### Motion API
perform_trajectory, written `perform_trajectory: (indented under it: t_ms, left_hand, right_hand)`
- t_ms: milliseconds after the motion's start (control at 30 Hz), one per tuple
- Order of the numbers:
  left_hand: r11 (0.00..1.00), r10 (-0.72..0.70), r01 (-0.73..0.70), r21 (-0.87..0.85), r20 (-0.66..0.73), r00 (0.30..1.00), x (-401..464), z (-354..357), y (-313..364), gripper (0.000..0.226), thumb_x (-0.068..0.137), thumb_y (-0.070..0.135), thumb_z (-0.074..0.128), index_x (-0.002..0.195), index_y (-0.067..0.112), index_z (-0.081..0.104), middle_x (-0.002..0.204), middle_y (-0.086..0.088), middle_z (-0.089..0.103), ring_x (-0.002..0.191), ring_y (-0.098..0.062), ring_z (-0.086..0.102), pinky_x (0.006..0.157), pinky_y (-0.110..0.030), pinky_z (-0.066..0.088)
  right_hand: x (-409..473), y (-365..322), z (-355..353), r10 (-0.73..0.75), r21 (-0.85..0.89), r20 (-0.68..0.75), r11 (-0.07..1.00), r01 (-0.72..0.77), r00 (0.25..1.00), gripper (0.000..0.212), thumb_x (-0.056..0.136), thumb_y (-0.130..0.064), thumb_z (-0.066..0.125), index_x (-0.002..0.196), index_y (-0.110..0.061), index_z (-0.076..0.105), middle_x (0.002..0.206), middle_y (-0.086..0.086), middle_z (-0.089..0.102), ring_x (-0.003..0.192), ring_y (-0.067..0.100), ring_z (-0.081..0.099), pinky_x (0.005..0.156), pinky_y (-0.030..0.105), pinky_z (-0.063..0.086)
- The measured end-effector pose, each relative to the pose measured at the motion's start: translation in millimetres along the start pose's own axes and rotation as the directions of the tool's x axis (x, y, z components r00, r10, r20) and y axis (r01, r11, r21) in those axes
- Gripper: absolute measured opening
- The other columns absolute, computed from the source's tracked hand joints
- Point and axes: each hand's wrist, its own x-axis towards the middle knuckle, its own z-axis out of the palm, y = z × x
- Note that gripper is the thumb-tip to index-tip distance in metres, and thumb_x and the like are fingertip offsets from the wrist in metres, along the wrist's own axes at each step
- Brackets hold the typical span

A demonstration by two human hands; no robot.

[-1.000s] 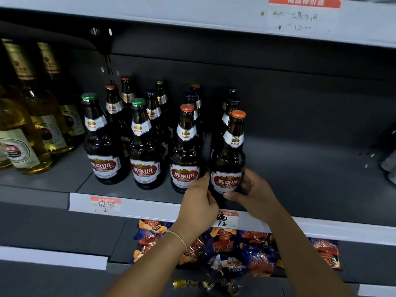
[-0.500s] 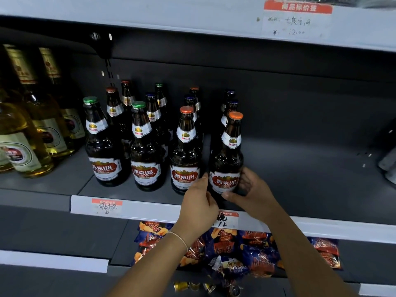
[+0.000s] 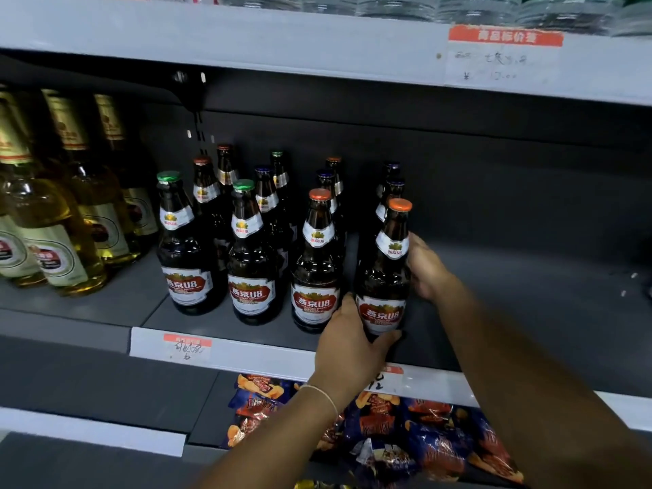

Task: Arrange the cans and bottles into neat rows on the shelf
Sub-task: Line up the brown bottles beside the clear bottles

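Observation:
Several dark beer bottles with red-and-white labels stand in rows on the grey shelf. The front-right one, an orange-capped bottle, is held by both hands. My left hand grips its base from the front, thumb curled under the label. My right hand wraps the bottle's right side at mid-height. To its left stand another orange-capped bottle and two green-capped bottles. More bottles stand behind them in the rows.
Pale yellow bottles crowd the shelf's left end. The shelf to the right of the beer is bare. Snack packets lie on the shelf below. A price tag strip runs along the front edge; water bottles sit on the shelf above.
My right hand has slid up from the bottle's base to its right side at mid-height. My left hand has shifted round to the front of the base. The view has tilted slightly downward.

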Motion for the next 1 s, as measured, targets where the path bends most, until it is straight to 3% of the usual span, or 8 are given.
perform_trajectory:
  t_ms: [67,167,300,433,767,900,1000]
  left_hand:
    - [1.0,0.007,-0.006,0.015,-0.04,0.999,-0.3,1.9,-0.6,0.063,0.073,0.047,0.079,0.122,0.021,0.048,0.114,0.007,0.064,0.106,-0.011,0.061,0.083,-0.016,0.047]
    - [0.999,0.003,0.0,0.034,-0.064,0.998,-0.4,5.1,-3.4,0.065,0.073,0.049,0.076,0.124,0.022,0.047,0.116,0.006,0.063,0.107,-0.013,0.06,0.086,-0.024,0.051]
    - [0.999,0.002,0.001,0.039,-0.084,0.996,-0.6,6.8,-4.8,0.062,0.074,0.049,0.075,0.123,0.023,0.048,0.115,0.006,0.063,0.106,-0.013,0.06,0.086,-0.024,0.052]
    - [0.999,0.003,0.0,0.036,-0.092,0.996,-1.6,7.8,-5.0,0.06,0.074,0.046,0.076,0.122,0.022,0.048,0.114,0.006,0.063,0.106,-0.011,0.06,0.085,-0.02,0.05]
    - [0.996,-0.016,0.024,0.09,-0.094,0.995,-2.6,10.8,-6.3,0.063,0.075,0.049,0.073,0.125,0.021,0.046,0.114,0.005,0.063,0.106,-0.014,0.06,0.084,-0.026,0.053]
    - [0.995,-0.014,0.024,0.094,-0.103,0.995,-3.2,9.6,-4.5,0.057,0.076,0.048,0.073,0.12,0.022,0.048,0.111,0.004,0.063,0.103,-0.015,0.06,0.08,-0.023,0.05]
    - [0.995,-0.019,0.028,0.098,-0.095,0.995,-2.9,8.4,-3.5,0.057,0.076,0.049,0.073,0.119,0.021,0.048,0.111,0.003,0.062,0.103,-0.015,0.059,0.081,-0.025,0.05]
  right_hand:
    - [-4.9,-2.4,8.5,0.012,0.056,0.016,0.998,-0.013,1.0,0.037,0.105,-0.035,0.043,0.137,-0.018,0.051,0.116,0.007,0.068,0.102,0.022,0.066,0.088,0.04,0.054]
    - [-3.1,1.8,9.1,0.022,0.135,0.013,0.991,-0.024,1.0,0.032,0.105,-0.033,0.044,0.132,-0.019,0.054,0.094,0.002,0.072,0.085,0.018,0.067,0.068,0.033,0.051]
    - [2.5,6.2,9.5,0.054,0.185,0.001,0.981,-0.053,0.999,0.036,0.103,-0.037,0.047,0.127,-0.014,0.06,0.078,0.0,0.076,0.084,0.019,0.068,0.067,0.033,0.051]
    - [2.7,7.0,11.7,0.077,0.212,0.01,0.974,-0.077,0.997,0.032,0.105,-0.039,0.041,0.107,-0.015,0.062,0.068,0.0,0.075,0.075,0.017,0.069,0.064,0.031,0.049]
    - [-1.8,5.4,13.0,0.082,0.219,0.029,0.972,-0.087,0.996,0.035,0.104,-0.04,0.042,0.107,-0.013,0.064,0.073,0.003,0.076,0.077,0.019,0.069,0.067,0.033,0.05]
    - [-4.7,4.7,12.0,0.047,0.126,-0.037,0.991,-0.042,0.998,0.044,0.103,-0.043,0.044,0.131,-0.012,0.059,0.111,0.011,0.072,0.105,0.027,0.066,0.094,0.043,0.052]
    - [-15.0,9.2,3.4,-0.026,0.075,-0.052,0.997,0.03,0.998,0.032,0.104,-0.032,0.046,0.116,-0.01,0.066,0.108,0.011,0.073,0.104,0.026,0.068,0.097,0.043,0.052]
